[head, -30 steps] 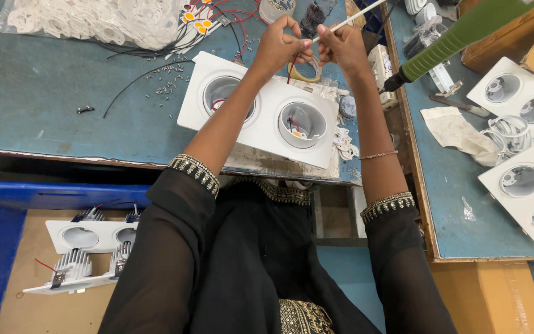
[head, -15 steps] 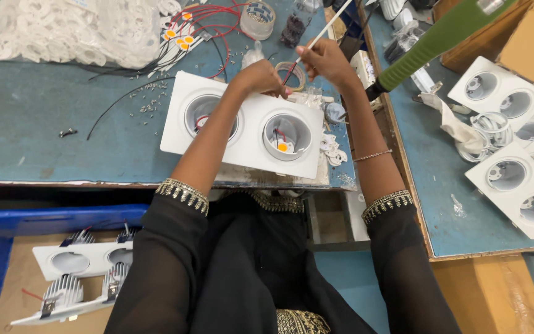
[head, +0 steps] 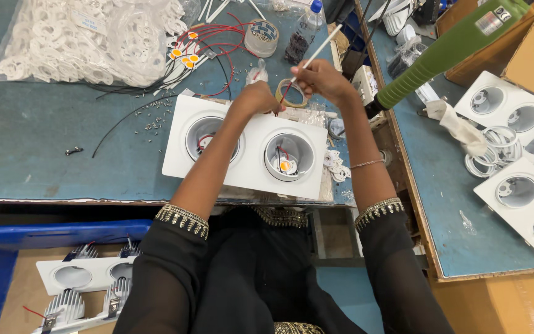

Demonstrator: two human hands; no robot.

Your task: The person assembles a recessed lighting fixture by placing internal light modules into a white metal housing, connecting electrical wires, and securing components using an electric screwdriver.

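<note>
One white twin-cup fixture [head: 245, 154] on the tabletop [head: 32, 142], two cups. Right hand [head: 317, 79] fingers pinch one white tube [head: 316, 51]. Left hand [head: 256, 99] fingers closed on the fixture's far edge.

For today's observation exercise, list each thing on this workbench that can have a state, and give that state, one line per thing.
Left hand: closed on a red wire, above the fixture.
Right hand: fingers pinching a thin white tube.
Twin white light fixture: lying flat, face up, an orange chip in its right cup.
Plastic bottle: capped, upright.
Bag of white rings: lying flat, full.
Green power tool: hanging, unheld.
</note>
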